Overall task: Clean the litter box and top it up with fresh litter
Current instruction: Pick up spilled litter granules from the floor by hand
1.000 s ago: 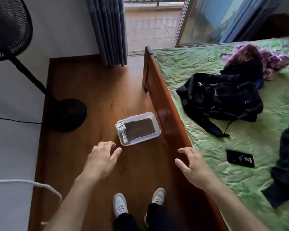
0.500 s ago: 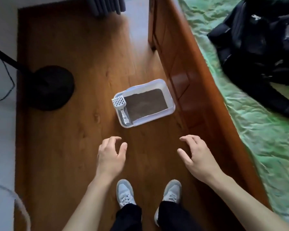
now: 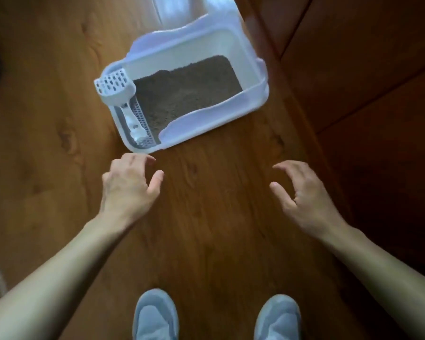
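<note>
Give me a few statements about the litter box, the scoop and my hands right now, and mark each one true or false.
1. The scoop sits at the left end of the litter box. True.
2. The left hand grips the scoop. False: it hovers short of the box, holding nothing.
3. The litter box holds grey-brown litter. True.
4. The right hand rests on the box rim. False: it is over the bare wooden floor, apart from the box.

Single head cam, looking steeply down at the wood floor [image 3: 206, 229]; litter box [image 3: 253, 69] close ahead, shoes [image 3: 155, 315] at bottom edge.
</note>
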`<state>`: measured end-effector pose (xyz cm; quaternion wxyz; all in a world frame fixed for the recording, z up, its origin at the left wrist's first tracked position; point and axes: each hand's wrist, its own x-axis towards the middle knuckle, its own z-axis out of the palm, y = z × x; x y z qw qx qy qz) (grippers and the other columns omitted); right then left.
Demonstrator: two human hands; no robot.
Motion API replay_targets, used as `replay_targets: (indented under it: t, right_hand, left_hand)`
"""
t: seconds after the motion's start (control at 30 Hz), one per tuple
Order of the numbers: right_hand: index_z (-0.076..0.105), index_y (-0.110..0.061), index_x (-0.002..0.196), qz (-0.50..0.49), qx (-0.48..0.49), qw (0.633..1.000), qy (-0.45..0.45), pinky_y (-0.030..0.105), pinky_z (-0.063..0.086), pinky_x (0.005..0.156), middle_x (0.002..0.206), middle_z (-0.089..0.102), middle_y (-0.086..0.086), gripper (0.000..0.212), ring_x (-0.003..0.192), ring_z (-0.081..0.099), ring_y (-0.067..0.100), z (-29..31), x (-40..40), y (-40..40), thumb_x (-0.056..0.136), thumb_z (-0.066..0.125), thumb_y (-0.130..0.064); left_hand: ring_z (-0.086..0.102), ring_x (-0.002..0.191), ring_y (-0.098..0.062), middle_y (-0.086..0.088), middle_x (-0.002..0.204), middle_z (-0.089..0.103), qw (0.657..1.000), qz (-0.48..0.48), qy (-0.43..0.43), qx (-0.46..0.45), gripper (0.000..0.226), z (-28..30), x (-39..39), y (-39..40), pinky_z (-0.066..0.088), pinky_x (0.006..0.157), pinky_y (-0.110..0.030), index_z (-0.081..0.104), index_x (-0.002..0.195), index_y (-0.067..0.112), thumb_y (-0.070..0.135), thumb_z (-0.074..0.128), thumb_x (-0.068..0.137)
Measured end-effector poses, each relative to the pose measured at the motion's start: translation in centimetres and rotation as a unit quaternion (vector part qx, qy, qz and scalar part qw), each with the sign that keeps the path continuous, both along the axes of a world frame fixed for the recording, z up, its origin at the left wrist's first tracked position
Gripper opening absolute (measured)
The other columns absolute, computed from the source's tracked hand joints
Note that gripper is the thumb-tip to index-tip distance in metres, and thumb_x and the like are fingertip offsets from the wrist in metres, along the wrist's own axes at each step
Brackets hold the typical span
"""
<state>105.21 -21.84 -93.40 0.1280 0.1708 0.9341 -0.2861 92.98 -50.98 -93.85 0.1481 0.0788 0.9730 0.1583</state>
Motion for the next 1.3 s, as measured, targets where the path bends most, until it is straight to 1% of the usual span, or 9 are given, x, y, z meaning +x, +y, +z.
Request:
replay_targets:
  t: [0.1, 0.23, 0.37, 0.47, 0.53, 0.9, 1.1, 1.2, 1.3]
  right_hand:
    - [0.050, -0.020, 0.136, 0.008, 0.009, 1.000, 0.011, 0.024, 0.030, 0.101, 0.143, 0.043, 0.000, 0.043, 0.132, 0.039, 0.013, -4.4, -0.7, 0.5, 0.096, 0.053, -0.036]
    - [0.049, -0.023, 0.137, 0.024, 0.018, 0.998, 0.050, 0.025, 0.029, 0.104, 0.145, 0.040, -0.002, 0.044, 0.134, 0.035, 0.012, -8.1, -1.7, 0.7, 0.096, 0.051, -0.039]
    - [0.050, -0.023, 0.137, 0.020, -0.001, 0.996, 0.086, 0.023, 0.029, 0.103, 0.145, 0.041, -0.003, 0.044, 0.135, 0.036, 0.012, -10.3, -2.1, 0.2, 0.096, 0.052, -0.038]
    - [0.050, -0.023, 0.136, 0.007, -0.030, 0.992, 0.120, 0.016, 0.028, 0.098, 0.145, 0.040, -0.005, 0.043, 0.134, 0.036, 0.009, -11.3, -1.9, -0.2, 0.096, 0.052, -0.038]
    - [0.050, -0.024, 0.136, 0.007, -0.035, 0.990, 0.135, 0.016, 0.028, 0.098, 0.145, 0.040, -0.006, 0.043, 0.134, 0.035, 0.008, -12.0, -1.4, -0.5, 0.096, 0.052, -0.039]
    - [0.045, -0.026, 0.141, 0.026, 0.031, 0.997, 0.064, 0.038, 0.035, 0.113, 0.151, 0.034, -0.004, 0.051, 0.140, 0.028, 0.012, -14.9, 2.6, -1.8, 0.094, 0.049, -0.046]
    - [0.049, -0.026, 0.138, -0.005, -0.009, 0.995, 0.096, 0.023, 0.031, 0.105, 0.147, 0.037, -0.006, 0.046, 0.135, 0.032, 0.007, -15.6, 3.3, -2.8, 0.095, 0.051, -0.043]
    - [0.049, -0.026, 0.137, -0.030, -0.050, 0.991, 0.117, 0.007, 0.024, 0.095, 0.146, 0.038, -0.008, 0.045, 0.132, 0.032, 0.002, -15.5, 3.4, -3.4, 0.095, 0.051, -0.042]
    - [0.048, -0.026, 0.138, -0.047, -0.071, 0.987, 0.135, 0.005, 0.025, 0.092, 0.146, 0.037, -0.009, 0.045, 0.132, 0.032, 0.002, -15.3, 3.6, -3.8, 0.096, 0.050, -0.042]
  left_hand:
    - [0.053, 0.113, -0.034, -0.013, 0.123, 0.058, 1.000, -0.024, -0.016, -0.008, 0.038, -4.2, -1.1, 1.5, 0.045, 0.092, -0.053, 0.059, 0.122, 0.017, 0.037, 0.063, 0.090]
    - [0.049, 0.121, -0.029, -0.008, 0.132, 0.053, 0.990, -0.124, 0.025, -0.058, 0.049, -8.1, -1.9, 2.9, 0.043, 0.095, -0.051, 0.052, 0.132, 0.020, 0.043, 0.061, 0.089]
    - [0.037, 0.132, -0.029, -0.007, 0.144, 0.036, 0.995, -0.091, 0.027, -0.024, 0.062, -10.2, -1.7, 4.4, 0.038, 0.100, -0.055, 0.042, 0.141, 0.021, 0.043, 0.064, 0.087]
    - [0.045, 0.120, -0.028, -0.007, 0.130, 0.044, 0.985, -0.133, 0.092, 0.057, 0.056, -10.8, 0.2, 5.0, 0.045, 0.093, -0.051, 0.049, 0.134, 0.019, 0.036, 0.067, 0.084]
    - [0.047, 0.115, -0.025, -0.005, 0.127, 0.049, 0.973, -0.191, 0.113, 0.066, 0.049, -11.3, 1.3, 4.9, 0.047, 0.090, -0.046, 0.053, 0.129, 0.020, 0.035, 0.065, 0.085]
    - [0.056, 0.105, -0.020, -0.002, 0.119, 0.060, 0.968, -0.243, 0.053, 0.031, 0.032, -16.8, 5.2, 3.4, 0.054, 0.082, -0.037, 0.065, 0.115, 0.024, 0.032, 0.069, 0.084]
    - [0.054, 0.095, -0.014, 0.004, 0.106, 0.060, 0.968, -0.239, 0.040, 0.064, 0.019, -18.6, 5.6, 3.8, 0.054, 0.074, -0.035, 0.068, 0.104, 0.026, 0.034, 0.063, 0.088]
    - [0.053, 0.092, -0.011, 0.007, 0.102, 0.058, 0.966, -0.247, 0.036, 0.063, 0.024, -18.9, 5.6, 4.1, 0.054, 0.072, -0.033, 0.068, 0.101, 0.027, 0.041, 0.055, 0.088]
    - [0.055, 0.089, -0.010, 0.007, 0.099, 0.058, 0.965, -0.252, 0.035, 0.068, 0.027, -18.9, 5.6, 4.5, 0.056, 0.069, -0.032, 0.070, 0.098, 0.026, 0.042, 0.053, 0.087]
